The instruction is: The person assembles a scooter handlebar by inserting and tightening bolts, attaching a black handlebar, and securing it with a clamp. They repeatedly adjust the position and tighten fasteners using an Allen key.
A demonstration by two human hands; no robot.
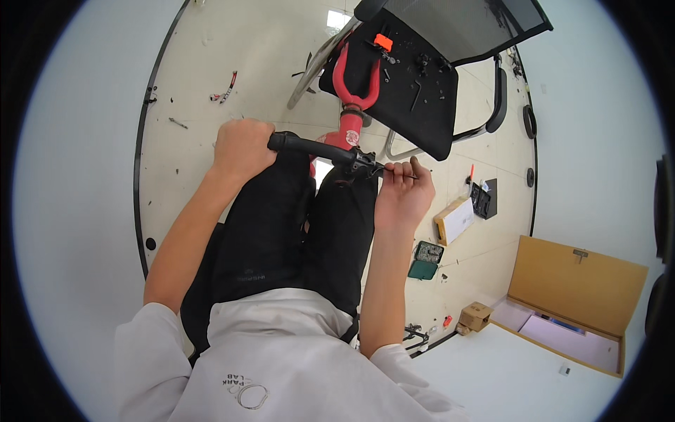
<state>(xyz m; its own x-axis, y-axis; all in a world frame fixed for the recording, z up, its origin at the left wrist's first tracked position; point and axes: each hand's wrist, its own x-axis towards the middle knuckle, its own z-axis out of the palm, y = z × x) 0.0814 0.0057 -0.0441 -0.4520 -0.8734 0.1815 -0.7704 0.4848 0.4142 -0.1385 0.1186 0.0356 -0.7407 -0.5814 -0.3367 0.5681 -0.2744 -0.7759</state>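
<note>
- Our left hand (pixel 240 146) reaches forward over our left knee, its fingers wrapped tight round the end of the black handlebar grip (pixel 309 147).
- Our right hand (pixel 402 191) is raised just past our right knee, its fingers (pixel 398 169) pinched narrow on a thin dark tool (pixel 406 173) that meets the black clamp (pixel 361 162) at the inner end of the grip.
- The grip lies crosswise above our knees, between the two hands; the red frame (pixel 349 130) rises just behind it, ending in a red fork (pixel 354 83).
- The fork rests against the black seat of an office chair (pixel 415 81), where small dark parts and an orange piece (pixel 382 41) lie.
- On the floor (pixel 211 56) to our right sits a flat tan and white box (pixel 455 219), with a small black case (pixel 485 199) just beyond it.
- Nearer us lies a small green case (pixel 426 260), open.
- Far right, a large flat cardboard box (pixel 576 295) lies open with a pale purple sheet inside; a small brown carton (pixel 475 316) stands beside it.
</note>
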